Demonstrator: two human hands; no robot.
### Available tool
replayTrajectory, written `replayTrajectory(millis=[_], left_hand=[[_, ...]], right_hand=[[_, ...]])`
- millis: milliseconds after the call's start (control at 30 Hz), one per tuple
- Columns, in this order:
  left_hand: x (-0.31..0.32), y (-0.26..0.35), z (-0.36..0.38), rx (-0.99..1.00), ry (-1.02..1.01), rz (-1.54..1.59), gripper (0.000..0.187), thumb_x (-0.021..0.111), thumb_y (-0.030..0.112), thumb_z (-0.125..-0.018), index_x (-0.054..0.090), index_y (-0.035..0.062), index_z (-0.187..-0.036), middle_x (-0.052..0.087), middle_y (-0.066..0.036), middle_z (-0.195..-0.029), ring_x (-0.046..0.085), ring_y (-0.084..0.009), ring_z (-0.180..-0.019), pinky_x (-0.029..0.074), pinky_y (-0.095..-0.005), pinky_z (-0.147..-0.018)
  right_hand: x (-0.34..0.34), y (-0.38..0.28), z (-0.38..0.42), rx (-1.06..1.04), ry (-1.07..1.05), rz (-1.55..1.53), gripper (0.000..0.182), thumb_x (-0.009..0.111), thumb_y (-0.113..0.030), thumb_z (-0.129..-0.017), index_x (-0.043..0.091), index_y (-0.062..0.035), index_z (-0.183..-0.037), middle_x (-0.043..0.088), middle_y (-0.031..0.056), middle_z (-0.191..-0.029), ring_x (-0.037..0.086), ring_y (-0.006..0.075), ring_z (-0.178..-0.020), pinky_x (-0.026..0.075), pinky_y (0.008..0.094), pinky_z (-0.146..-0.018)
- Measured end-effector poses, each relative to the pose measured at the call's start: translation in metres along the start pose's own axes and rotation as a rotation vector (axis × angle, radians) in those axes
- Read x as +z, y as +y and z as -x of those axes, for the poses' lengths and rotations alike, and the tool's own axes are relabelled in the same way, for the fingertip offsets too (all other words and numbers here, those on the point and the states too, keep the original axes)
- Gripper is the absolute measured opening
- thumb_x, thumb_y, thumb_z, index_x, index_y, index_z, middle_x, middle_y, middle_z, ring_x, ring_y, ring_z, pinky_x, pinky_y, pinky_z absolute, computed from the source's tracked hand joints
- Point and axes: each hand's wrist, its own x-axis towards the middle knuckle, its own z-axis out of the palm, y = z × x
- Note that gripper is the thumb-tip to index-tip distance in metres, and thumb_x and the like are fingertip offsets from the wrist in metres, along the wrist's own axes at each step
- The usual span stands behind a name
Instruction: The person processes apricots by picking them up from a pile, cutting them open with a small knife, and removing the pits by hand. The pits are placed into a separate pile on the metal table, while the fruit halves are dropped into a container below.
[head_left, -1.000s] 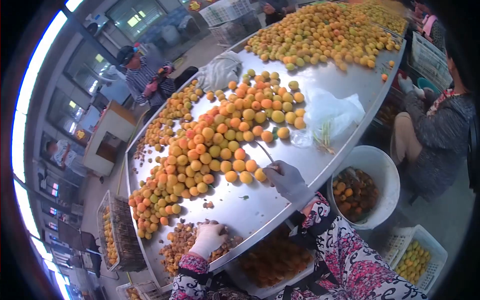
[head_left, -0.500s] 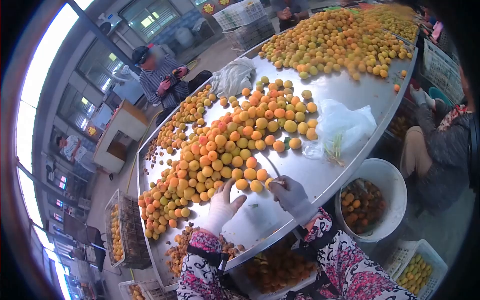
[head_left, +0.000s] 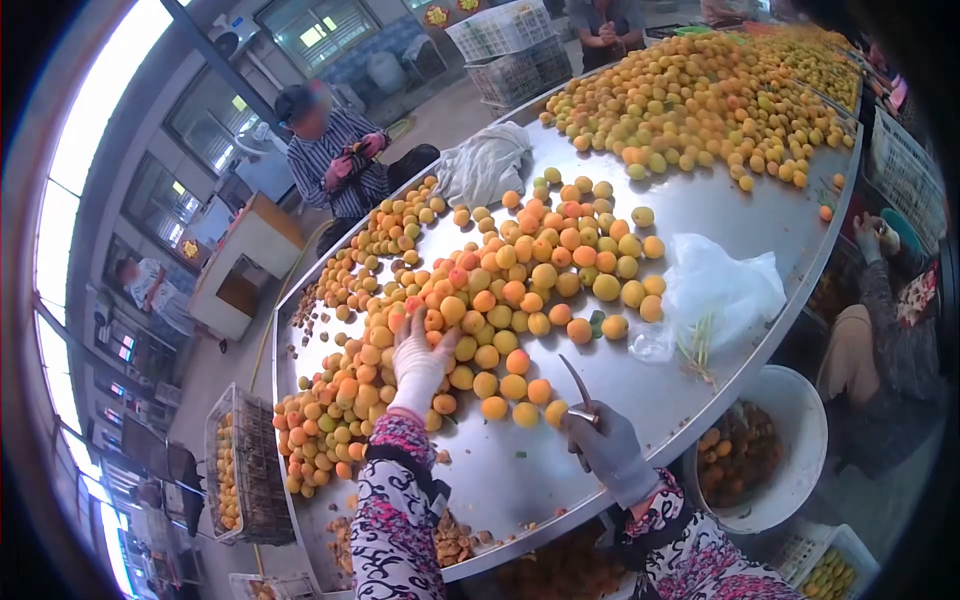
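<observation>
My left hand [head_left: 418, 365], in a whitish glove, lies on the heap of orange-yellow apricots [head_left: 500, 265], fingers spread among the fruit. No single apricot is clearly gripped there. My right hand [head_left: 608, 448], in a grey glove, is closed around a knife [head_left: 574, 380] with a thin curved blade, pointing up and away from me. Its handle is mostly hidden by the fingers. Loose apricots lie just left of the blade, on the metal table [head_left: 500, 470]. Brown pits and scraps [head_left: 455, 540] lie near the front edge, partly behind my left sleeve.
A clear plastic bag [head_left: 720, 285] and a grey cloth [head_left: 485, 165] lie on the table. Beyond is a larger apricot pile [head_left: 690, 100]. A white bucket [head_left: 800, 430] of dark fruit stands to the right, a crate [head_left: 255, 470] to the left. Co-workers sit around [head_left: 335, 160].
My left hand has moved forward and left, from the heap's near edge onto the fruit. My right hand is lower in view, still holding the knife, whose blade now shows more clearly.
</observation>
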Motion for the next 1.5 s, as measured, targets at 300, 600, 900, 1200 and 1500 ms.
replayTrajectory(millis=[300, 600, 900, 1200, 1500], left_hand=[[0.029, 0.038, -0.005, -0.154, -0.083, -0.373, 0.082, 0.057, 0.059, -0.07, 0.029, 0.0219, -0.138, 0.026, -0.017, -0.141, 0.025, -0.0317, -0.13, 0.02, -0.0472, -0.101], [0.082, 0.068, 0.066, 0.097, -0.031, -0.175, 0.066, 0.065, 0.049, -0.068, 0.048, 0.0188, -0.124, 0.032, -0.022, -0.135, 0.033, -0.0387, -0.121, 0.029, -0.0454, -0.1], [0.072, 0.067, 0.102, 0.09, -0.19, -0.1, 0.066, 0.065, 0.043, -0.07, 0.043, 0.022, -0.129, 0.032, -0.02, -0.136, 0.035, -0.0378, -0.121, 0.032, -0.0437, -0.098], [0.029, 0.019, 0.089, 0.226, 0.15, 0.195, 0.044, 0.068, 0.027, -0.068, 0.054, 0.0129, -0.108, 0.055, -0.012, -0.1, 0.055, -0.032, -0.088, 0.045, -0.0434, -0.079], [0.048, -0.001, 0.063, -0.178, -0.167, -0.405, 0.07, 0.047, 0.061, -0.075, 0.042, 0.0189, -0.131, 0.039, -0.009, -0.135, 0.032, -0.0258, -0.127, 0.021, -0.0539, -0.1]], right_hand=[[0.005, 0.001, -0.025, -0.019, 0.009, 0.012, 0.033, 0.06, -0.028, -0.083, 0.058, 0.0017, -0.097, 0.057, 0.0022, -0.063, 0.049, 0.0051, -0.05, 0.04, 0.0205, -0.046], [0.017, 0.002, -0.029, -0.037, 0.033, 0.003, 0.029, 0.06, -0.026, -0.083, 0.057, 0.0006, -0.095, 0.055, 0.0011, -0.062, 0.046, 0.0052, -0.046, 0.038, 0.0205, -0.043], [0.013, 0.003, -0.026, -0.072, 0.061, -0.004, 0.025, 0.059, -0.025, -0.084, 0.057, -0.0018, -0.094, 0.053, 0.0, -0.06, 0.045, 0.0048, -0.045, 0.035, 0.0198, -0.04], [0.013, 0.002, -0.03, -0.061, 0.065, -0.003, 0.027, 0.061, -0.025, -0.083, 0.057, -0.0018, -0.096, 0.052, -0.001, -0.06, 0.045, 0.0039, -0.047, 0.035, 0.0197, -0.041], [0.014, 0.001, -0.029, -0.06, 0.04, -0.017, 0.028, 0.061, -0.026, -0.083, 0.057, -0.0014, -0.096, 0.053, -0.0001, -0.06, 0.044, 0.0037, -0.046, 0.034, 0.0198, -0.04]])
